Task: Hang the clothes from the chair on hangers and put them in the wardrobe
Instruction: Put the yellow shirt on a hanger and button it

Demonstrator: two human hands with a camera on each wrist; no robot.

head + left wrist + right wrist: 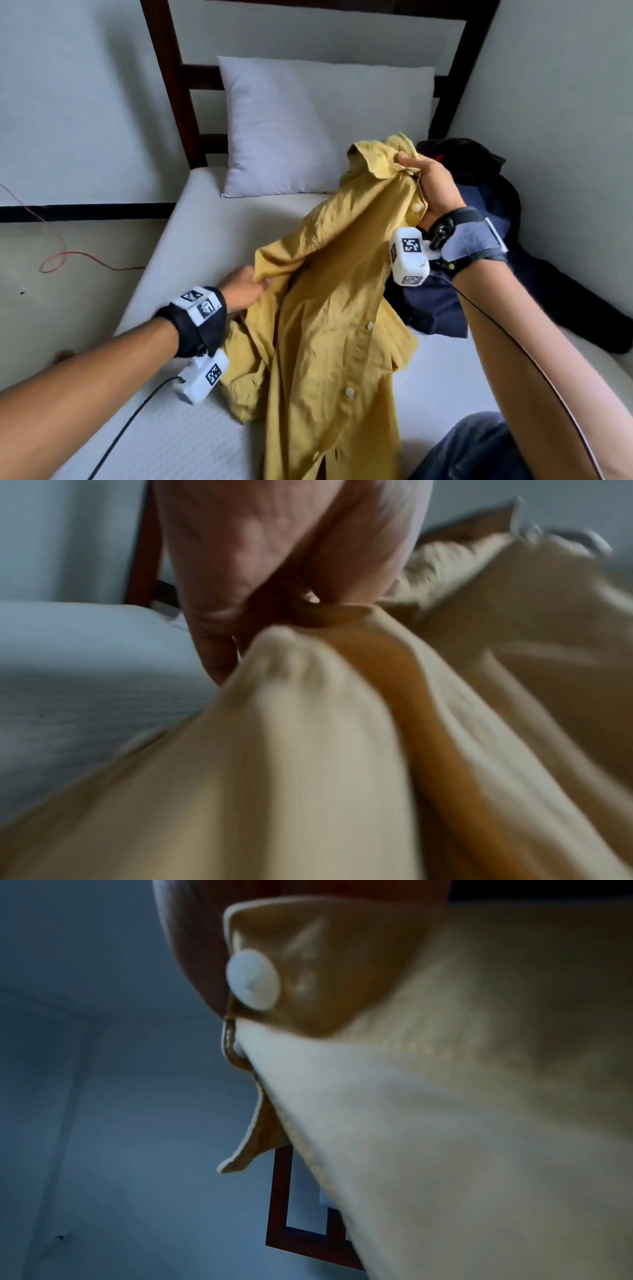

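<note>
Yellow button-up shirt hangs above the white mattress: the right hand grips its collar, the left hand pinches a shoulder fold; dark clothes lie behind.

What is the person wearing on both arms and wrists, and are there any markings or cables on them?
Both forearms are bare, with no sleeves. The left hand has a black wrist strap carrying white blocks with black square markers; a black cable runs from the white camera unit under it. The right hand has a grey-blue and black wrist strap with a white marker block and a thin black cable along the forearm.
</note>
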